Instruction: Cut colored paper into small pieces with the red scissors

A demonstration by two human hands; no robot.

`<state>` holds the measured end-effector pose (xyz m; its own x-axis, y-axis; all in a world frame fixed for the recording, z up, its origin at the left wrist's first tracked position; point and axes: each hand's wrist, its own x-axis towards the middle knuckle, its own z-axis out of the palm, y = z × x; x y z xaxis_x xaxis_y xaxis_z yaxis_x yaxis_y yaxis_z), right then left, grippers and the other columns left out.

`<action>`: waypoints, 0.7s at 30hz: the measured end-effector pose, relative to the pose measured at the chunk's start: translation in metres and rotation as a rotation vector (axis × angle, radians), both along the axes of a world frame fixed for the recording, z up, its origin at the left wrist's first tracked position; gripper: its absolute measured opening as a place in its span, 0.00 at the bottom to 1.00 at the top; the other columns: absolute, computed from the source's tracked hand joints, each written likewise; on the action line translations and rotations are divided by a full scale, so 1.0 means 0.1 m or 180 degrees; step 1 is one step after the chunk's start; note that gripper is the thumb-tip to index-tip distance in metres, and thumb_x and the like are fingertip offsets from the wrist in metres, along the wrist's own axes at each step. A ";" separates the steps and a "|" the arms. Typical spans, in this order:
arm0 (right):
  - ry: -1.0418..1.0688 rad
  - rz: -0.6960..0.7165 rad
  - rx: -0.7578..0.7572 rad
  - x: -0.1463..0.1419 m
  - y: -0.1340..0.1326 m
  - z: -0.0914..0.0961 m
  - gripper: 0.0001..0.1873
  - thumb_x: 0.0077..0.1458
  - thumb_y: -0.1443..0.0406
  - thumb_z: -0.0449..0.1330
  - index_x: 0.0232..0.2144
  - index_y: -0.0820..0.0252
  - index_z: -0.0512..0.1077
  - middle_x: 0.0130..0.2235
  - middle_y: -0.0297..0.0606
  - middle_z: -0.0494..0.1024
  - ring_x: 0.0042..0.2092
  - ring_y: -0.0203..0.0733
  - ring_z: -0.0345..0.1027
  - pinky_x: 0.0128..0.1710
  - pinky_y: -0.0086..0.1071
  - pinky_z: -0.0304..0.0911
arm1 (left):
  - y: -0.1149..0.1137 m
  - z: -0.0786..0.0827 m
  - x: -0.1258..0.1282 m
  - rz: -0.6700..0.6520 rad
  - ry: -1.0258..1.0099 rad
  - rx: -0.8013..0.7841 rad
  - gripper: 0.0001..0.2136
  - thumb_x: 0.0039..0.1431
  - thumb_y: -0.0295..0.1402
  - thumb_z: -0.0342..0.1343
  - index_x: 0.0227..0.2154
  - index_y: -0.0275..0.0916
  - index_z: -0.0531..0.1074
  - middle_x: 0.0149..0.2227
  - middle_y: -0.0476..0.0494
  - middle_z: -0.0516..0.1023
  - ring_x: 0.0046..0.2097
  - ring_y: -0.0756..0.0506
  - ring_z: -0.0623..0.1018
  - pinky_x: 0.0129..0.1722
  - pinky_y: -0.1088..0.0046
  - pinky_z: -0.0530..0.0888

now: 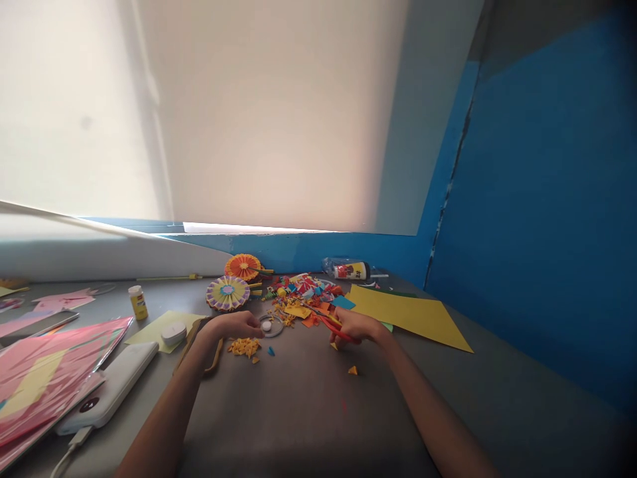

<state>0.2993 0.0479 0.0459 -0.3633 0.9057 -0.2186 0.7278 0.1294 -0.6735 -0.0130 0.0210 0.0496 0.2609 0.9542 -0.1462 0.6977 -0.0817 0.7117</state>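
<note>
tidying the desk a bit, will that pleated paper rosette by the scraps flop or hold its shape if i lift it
The pleated paper rosette is probably very light for its size, since it looks made of folded paper. The tight pleats should keep it fairly stiff, though the thin edges could crush if pinched hard. It seems to lie flat, so a push would likely slide it rather than roll it.

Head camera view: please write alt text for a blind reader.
The right hand holds red-handled scissors over coloured paper scraps on a grey table; the left hand is beside a clear ring. Yellow card and paper rosettes lie nearby.
</note>
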 end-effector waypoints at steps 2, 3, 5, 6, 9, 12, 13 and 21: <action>0.0337 0.0012 -0.0311 0.00 -0.04 0.04 0.23 0.31 0.70 0.68 0.25 0.57 0.57 0.27 0.34 0.74 0.30 0.41 0.71 0.21 0.24 0.58 | -0.03 0.03 0.09 -0.0265 0.0028 -0.0088 0.17 0.39 0.48 0.61 0.15 0.39 0.66 0.16 0.53 0.63 0.21 0.51 0.62 0.23 0.74 0.57; 0.0463 0.0019 -0.0405 0.00 -0.06 0.07 0.23 0.31 0.70 0.68 0.25 0.57 0.57 0.28 0.35 0.75 0.32 0.41 0.72 0.23 0.25 0.61 | -0.04 0.04 0.15 -0.0460 0.0112 -0.0186 0.18 0.40 0.50 0.60 0.17 0.39 0.68 0.17 0.52 0.65 0.22 0.50 0.64 0.24 0.74 0.58; 0.0689 0.0096 -0.0480 -0.01 -0.10 0.12 0.21 0.32 0.70 0.68 0.25 0.58 0.59 0.29 0.36 0.76 0.35 0.42 0.73 0.27 0.26 0.65 | -0.06 0.03 0.28 -0.0821 0.0233 -0.0376 0.20 0.44 0.54 0.56 0.22 0.38 0.71 0.22 0.50 0.69 0.25 0.49 0.68 0.27 0.75 0.62; 0.0826 0.0182 -0.0504 -0.01 -0.12 0.14 0.20 0.33 0.69 0.69 0.25 0.59 0.60 0.31 0.37 0.77 0.36 0.43 0.73 0.29 0.27 0.66 | -0.06 0.01 0.35 -0.0943 0.0206 -0.0447 0.22 0.47 0.56 0.53 0.25 0.38 0.72 0.24 0.48 0.71 0.27 0.48 0.70 0.28 0.74 0.63; 0.1160 0.0608 -0.0367 -0.04 -0.16 0.19 0.17 0.35 0.63 0.70 0.25 0.62 0.66 0.35 0.40 0.76 0.41 0.45 0.72 0.36 0.30 0.68 | -0.07 -0.08 0.56 -0.1054 -0.0189 -0.0590 0.28 0.50 0.59 0.46 0.32 0.37 0.73 0.30 0.44 0.74 0.32 0.47 0.73 0.31 0.73 0.65; 0.1347 0.0902 0.0010 -0.09 -0.19 0.20 0.18 0.38 0.59 0.69 0.29 0.62 0.69 0.38 0.39 0.75 0.44 0.46 0.71 0.40 0.32 0.66 | -0.09 -0.17 0.75 -0.1042 -0.0581 -0.0614 0.31 0.52 0.60 0.42 0.31 0.35 0.73 0.30 0.43 0.74 0.31 0.48 0.72 0.29 0.74 0.63; 0.1387 0.0926 0.0112 -0.11 -0.20 0.20 0.19 0.38 0.59 0.69 0.31 0.61 0.68 0.37 0.38 0.74 0.43 0.46 0.71 0.39 0.32 0.66 | -0.09 -0.20 0.80 -0.1002 -0.0751 -0.0633 0.31 0.53 0.60 0.41 0.30 0.34 0.73 0.29 0.43 0.73 0.29 0.50 0.71 0.28 0.75 0.62; 0.1589 0.1077 0.0479 -0.20 -0.18 0.13 0.18 0.45 0.60 0.65 0.32 0.57 0.59 0.38 0.40 0.76 0.42 0.48 0.72 0.35 0.34 0.65 | -0.04 -0.33 0.87 -0.0724 -0.2366 -0.1089 0.19 0.54 0.49 0.54 0.27 0.34 0.71 0.26 0.50 0.65 0.25 0.55 0.60 0.24 0.77 0.57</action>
<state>0.2790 0.0302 0.0588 -0.6611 0.7301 0.1728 0.2317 0.4177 -0.8785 0.0744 0.0169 0.0170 0.5835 0.8013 -0.1319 0.0316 0.1399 0.9897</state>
